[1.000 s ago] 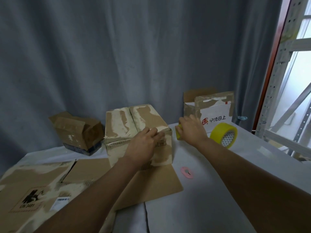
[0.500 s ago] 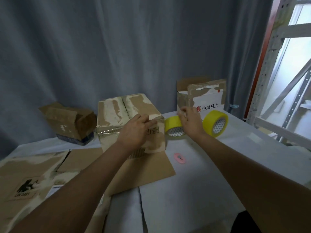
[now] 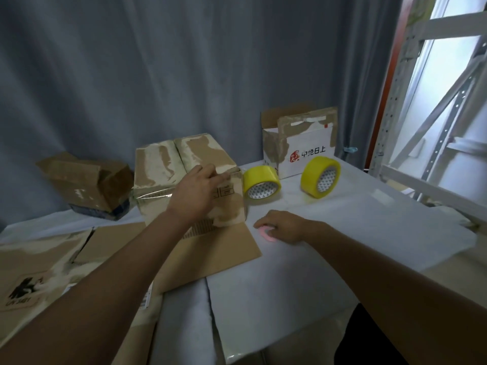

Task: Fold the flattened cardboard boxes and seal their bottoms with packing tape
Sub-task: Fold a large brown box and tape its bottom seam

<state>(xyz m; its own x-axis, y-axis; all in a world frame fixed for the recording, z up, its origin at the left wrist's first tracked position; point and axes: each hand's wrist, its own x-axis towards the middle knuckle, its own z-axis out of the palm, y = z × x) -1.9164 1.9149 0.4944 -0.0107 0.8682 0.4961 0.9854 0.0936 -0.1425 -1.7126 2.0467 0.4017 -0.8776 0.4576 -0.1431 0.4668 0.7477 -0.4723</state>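
From the head camera, I see my left hand point(image 3: 196, 194) laid on the top front corner of the folded box point(image 3: 184, 180), fingers bent over its edge and steadying it. That box stands toward the far middle of the table point(image 3: 369, 233), on a flat cardboard sheet point(image 3: 218, 248). My right hand point(image 3: 284, 226) rests just right of the sheet, fingers curled down onto a small pink cutter point(image 3: 266, 234); whether they actually grip it I cannot tell. A yellow tape roll point(image 3: 261, 185) sits touching the box's right side. I judge the box light and stiff but easily dented, so hold it at corners and edges; the old tape film looks slippery.
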